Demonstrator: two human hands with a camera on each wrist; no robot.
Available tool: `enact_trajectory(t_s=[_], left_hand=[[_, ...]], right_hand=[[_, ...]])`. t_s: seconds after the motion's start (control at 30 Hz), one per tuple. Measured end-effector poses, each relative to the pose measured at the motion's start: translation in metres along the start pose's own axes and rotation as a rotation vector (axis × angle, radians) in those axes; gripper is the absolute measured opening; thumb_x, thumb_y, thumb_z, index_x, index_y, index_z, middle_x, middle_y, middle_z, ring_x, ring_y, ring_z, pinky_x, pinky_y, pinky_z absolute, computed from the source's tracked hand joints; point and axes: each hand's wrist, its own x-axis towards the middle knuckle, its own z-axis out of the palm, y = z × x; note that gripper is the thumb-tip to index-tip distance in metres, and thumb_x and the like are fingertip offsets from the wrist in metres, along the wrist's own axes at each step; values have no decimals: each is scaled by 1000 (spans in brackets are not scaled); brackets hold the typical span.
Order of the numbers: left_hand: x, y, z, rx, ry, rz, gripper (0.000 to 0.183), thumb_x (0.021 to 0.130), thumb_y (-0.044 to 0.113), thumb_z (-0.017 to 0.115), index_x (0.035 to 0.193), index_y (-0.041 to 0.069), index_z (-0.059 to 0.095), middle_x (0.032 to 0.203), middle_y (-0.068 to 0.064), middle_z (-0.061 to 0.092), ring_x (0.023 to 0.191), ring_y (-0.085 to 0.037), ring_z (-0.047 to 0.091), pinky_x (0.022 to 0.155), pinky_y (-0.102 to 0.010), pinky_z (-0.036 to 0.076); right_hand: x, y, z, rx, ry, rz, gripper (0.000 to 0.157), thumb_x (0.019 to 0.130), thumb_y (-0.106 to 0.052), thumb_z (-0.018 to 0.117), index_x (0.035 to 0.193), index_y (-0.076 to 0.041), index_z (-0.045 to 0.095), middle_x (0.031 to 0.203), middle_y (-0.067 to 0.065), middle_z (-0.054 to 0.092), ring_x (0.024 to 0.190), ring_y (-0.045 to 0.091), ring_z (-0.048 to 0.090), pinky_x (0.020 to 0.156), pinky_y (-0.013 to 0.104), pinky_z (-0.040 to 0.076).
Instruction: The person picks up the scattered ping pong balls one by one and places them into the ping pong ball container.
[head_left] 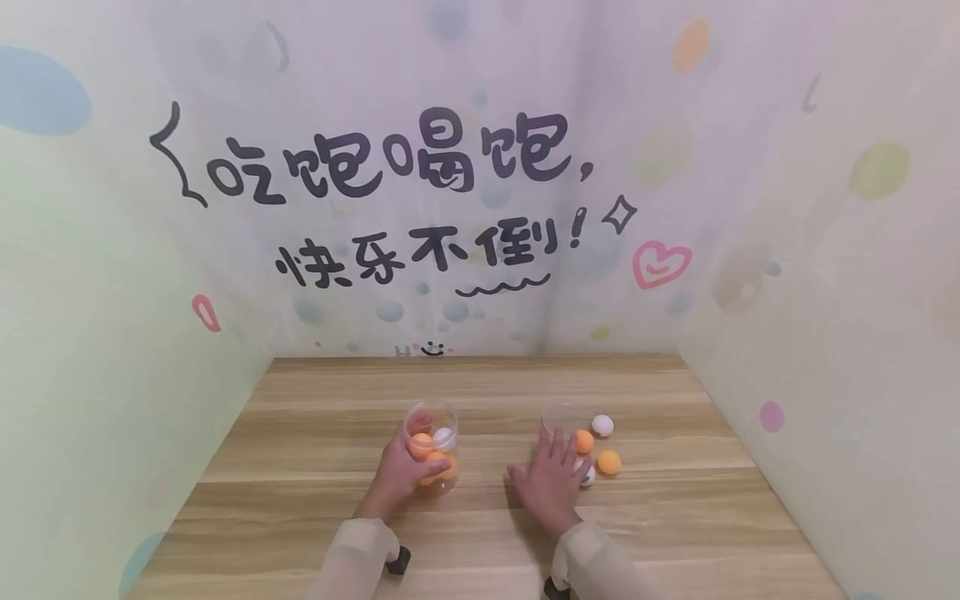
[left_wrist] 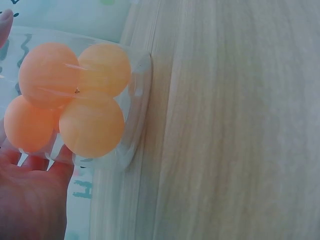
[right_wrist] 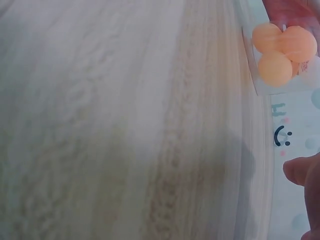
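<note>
My left hand (head_left: 392,473) is wrapped round a clear plastic cup (left_wrist: 137,107) standing upright on the table. Several orange balls (left_wrist: 97,125) and a white ball (head_left: 443,438) lie inside, the size of table tennis balls. To the right, my right hand (head_left: 551,485) is spread with its fingers pointing forward and grips nothing visible. Beside its fingers lie an orange ball (head_left: 584,442) and a partly covered white ball (head_left: 588,477). A second clear round container (head_left: 561,415) shows just beyond the fingertips, its lower part hidden by the hand.
Farther right on the wooden table (head_left: 480,542) are a loose white ball (head_left: 602,426) and an orange ball (head_left: 609,462). A pale printed curtain or wall (head_left: 480,325) rises behind the table's far edge, with similar panels along both sides.
</note>
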Motion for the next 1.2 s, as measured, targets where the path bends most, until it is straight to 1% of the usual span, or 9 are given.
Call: enact_trajectory(t_s=[0.1, 0.17, 0.33, 0.4, 0.5, 0.67, 0.83, 1.0, 1.2], left_hand=[[0, -2, 1, 2, -1, 6, 88, 67, 15, 91, 141, 15, 42, 138, -11, 51, 122, -31, 52, 98, -41, 47], [-3, 8, 0, -8, -8, -8, 88, 68, 12, 90, 141, 13, 42, 139, -14, 50, 123, -32, 51, 99, -42, 46], [-3, 9, -2, -23, -8, -14, 90, 67, 10, 90, 143, 9, 40, 140, -15, 49, 123, -33, 51, 101, -44, 44], [-1, -1, -1, -7, -1, 0, 90, 66, 14, 91, 142, 12, 41, 139, -12, 51, 122, -31, 52, 100, -44, 45], [-1, -1, 0, -1, 1, 1, 90, 66, 14, 91, 141, 13, 42, 138, -10, 52, 122, -31, 52, 100, -44, 45], [-1, -1, 0, -6, 1, 8, 91, 65, 14, 92, 141, 11, 42, 137, -11, 52, 122, -31, 52, 100, -44, 45], [-1, -1, 1, 17, -1, 16, 90, 66, 17, 91, 141, 14, 41, 137, -10, 52, 122, -32, 52, 99, -43, 46], [0, -2, 1, 20, 4, -3, 90, 65, 18, 92, 140, 17, 42, 137, -8, 52, 121, -31, 53, 99, -43, 46], [1, -1, 1, 22, 7, -13, 91, 65, 17, 92, 141, 16, 42, 138, -9, 52, 122, -31, 53, 99, -44, 46]], right_hand=[[0, 2, 1, -7, 0, 14, 89, 79, -51, 73, 146, -4, 37, 152, 25, 29, 142, 47, 9, 107, 71, -2], [0, 3, 1, -3, -6, 16, 89, 79, -50, 73, 146, -4, 37, 152, 25, 29, 142, 47, 8, 107, 70, -4], [-1, 4, -1, 18, -11, 11, 88, 78, -46, 74, 145, -4, 37, 152, 26, 29, 142, 48, 8, 107, 70, -3], [0, 5, 0, 28, -6, 17, 86, 78, -44, 75, 145, -4, 38, 151, 25, 30, 141, 48, 9, 108, 69, -2], [0, 6, -2, 43, -6, 24, 84, 79, -42, 75, 145, -4, 38, 151, 25, 30, 141, 48, 9, 108, 69, -2], [1, 5, -4, 62, -16, 23, 83, 82, -41, 73, 145, -3, 37, 151, 25, 28, 141, 47, 8, 108, 69, -3], [2, 4, -6, 72, -2, 31, 80, 81, -39, 75, 143, -4, 39, 150, 24, 29, 141, 46, 8, 107, 70, -1], [2, 7, -7, 84, 1, 48, 80, 79, -38, 76, 143, -5, 40, 150, 24, 30, 141, 46, 8, 107, 70, 2], [2, 11, -6, 114, -19, 56, 80, 81, -38, 74, 143, -4, 38, 151, 25, 28, 141, 46, 7, 108, 68, 2]])
